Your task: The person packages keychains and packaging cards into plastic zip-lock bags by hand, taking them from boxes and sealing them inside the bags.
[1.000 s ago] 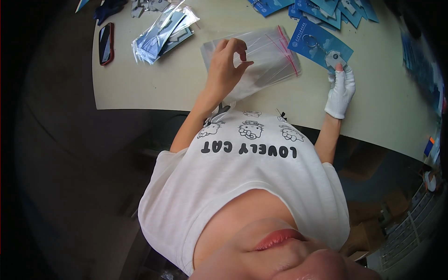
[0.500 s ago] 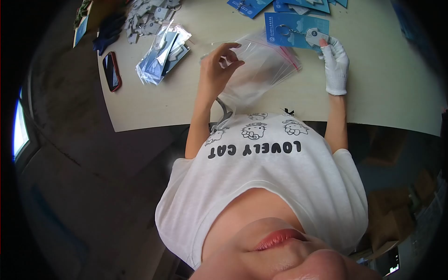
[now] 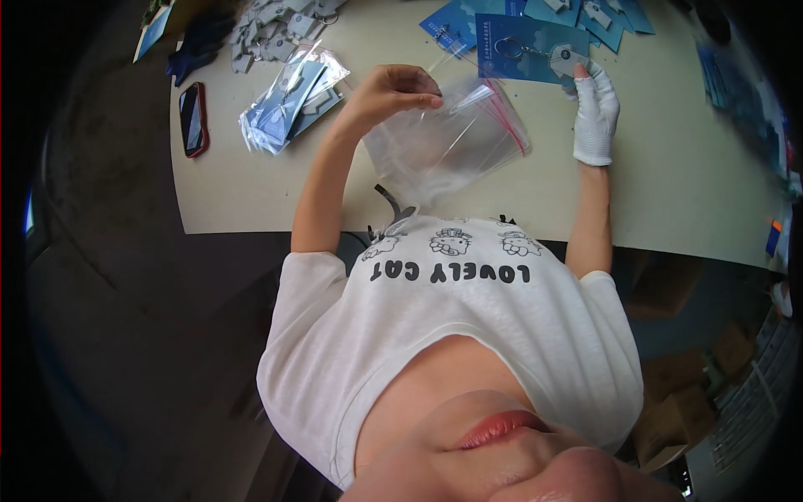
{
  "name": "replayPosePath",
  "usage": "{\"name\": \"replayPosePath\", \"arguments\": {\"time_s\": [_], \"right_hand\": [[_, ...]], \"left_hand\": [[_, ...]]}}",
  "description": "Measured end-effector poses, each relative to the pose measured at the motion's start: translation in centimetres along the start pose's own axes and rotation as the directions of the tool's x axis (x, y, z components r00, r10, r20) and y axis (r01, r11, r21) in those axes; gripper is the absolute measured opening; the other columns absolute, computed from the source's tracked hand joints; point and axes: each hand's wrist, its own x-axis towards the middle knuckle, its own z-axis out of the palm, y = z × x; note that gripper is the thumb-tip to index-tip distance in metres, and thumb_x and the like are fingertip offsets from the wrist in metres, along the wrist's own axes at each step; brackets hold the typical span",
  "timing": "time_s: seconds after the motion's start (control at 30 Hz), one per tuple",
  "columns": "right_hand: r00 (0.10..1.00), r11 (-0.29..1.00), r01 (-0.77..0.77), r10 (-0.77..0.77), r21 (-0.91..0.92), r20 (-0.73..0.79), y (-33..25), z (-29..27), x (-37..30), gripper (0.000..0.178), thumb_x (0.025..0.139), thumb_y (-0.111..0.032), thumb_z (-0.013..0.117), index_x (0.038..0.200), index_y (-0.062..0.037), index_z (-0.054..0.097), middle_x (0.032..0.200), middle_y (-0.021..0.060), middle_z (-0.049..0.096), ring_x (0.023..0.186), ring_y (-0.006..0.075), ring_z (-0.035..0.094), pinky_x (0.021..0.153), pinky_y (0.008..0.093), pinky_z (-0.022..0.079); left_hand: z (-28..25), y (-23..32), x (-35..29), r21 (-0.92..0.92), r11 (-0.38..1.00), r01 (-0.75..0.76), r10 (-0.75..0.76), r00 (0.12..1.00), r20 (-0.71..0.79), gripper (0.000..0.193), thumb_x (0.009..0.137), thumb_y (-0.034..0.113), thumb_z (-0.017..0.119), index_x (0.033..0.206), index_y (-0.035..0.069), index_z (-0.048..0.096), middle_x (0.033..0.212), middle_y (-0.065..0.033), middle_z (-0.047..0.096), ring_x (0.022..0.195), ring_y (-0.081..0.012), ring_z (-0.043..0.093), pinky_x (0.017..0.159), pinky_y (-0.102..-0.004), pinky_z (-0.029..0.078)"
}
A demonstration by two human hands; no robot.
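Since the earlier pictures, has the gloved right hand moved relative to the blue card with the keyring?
No. The right hand keeps its fingertip on the lower right corner of the blue card; the head camera shifted, not the hand.

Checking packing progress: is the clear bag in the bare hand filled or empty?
Empty: the clear bag, pinched by the left hand, shows only table through it.

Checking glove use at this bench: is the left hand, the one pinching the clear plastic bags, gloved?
No, the left hand pinching the clear plastic bags is bare; only the right hand wears a white glove.
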Motion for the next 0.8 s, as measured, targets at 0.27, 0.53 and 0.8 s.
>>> {"name": "replayPosePath", "arguments": {"time_s": [0.27, 0.53, 0.8], "right_hand": [[0.951, 0.976, -0.002, 0.068, -0.216, 0.302, -4.6, -0.1, -0.3, 0.030, 0.092, -0.020, 0.061, 0.114, -0.0015, 0.058, 0.093, -0.0020, 0.065, 0.083, 0.0039, 0.057, 0.072, 0.0194, 0.045], [0.933, 0.996, -0.016, 0.048, -0.092, 0.356, -4.5, 5.3, -1.6, 0.032, 0.086, -0.012, 0.068, 0.112, -0.0018, 0.053, 0.098, 0.0057, 0.067, 0.088, 0.0114, 0.062, 0.080, 0.0253, 0.048], [0.985, 0.988, 0.002, 0.025, -0.154, 0.170, -3.4, 8.5, -6.4, 0.020, 0.090, -0.020, 0.064, 0.094, -0.0021, 0.057, 0.093, 0.0119, 0.066, 0.085, 0.0161, 0.065, 0.074, 0.0284, 0.049]], "left_hand": [[-0.1, 1.6, -0.4, -0.135, 0.991, 0.021, -0.011, 0.997, 0.076, 0.017, 0.078, 0.015, 0.076, 0.088, 0.004, 0.067, 0.081, 0.0004, 0.066, 0.069, -0.0042, 0.055, 0.059, -0.0189, 0.040], [-0.5, 2.8, -1.5, -0.003, 0.999, -0.047, 0.047, 0.998, 0.036, 0.042, 0.076, 0.025, 0.078, 0.104, -0.004, 0.064, 0.083, -0.0050, 0.067, 0.076, -0.0108, 0.059, 0.071, -0.0254, 0.047], [-0.1, 4.0, -1.0, -0.007, 0.999, -0.039, 0.039, 0.998, 0.042, 0.050, 0.074, 0.020, 0.079, 0.112, -0.003, 0.059, 0.090, -0.0081, 0.065, 0.082, -0.0118, 0.058, 0.074, -0.0279, 0.047]]}}
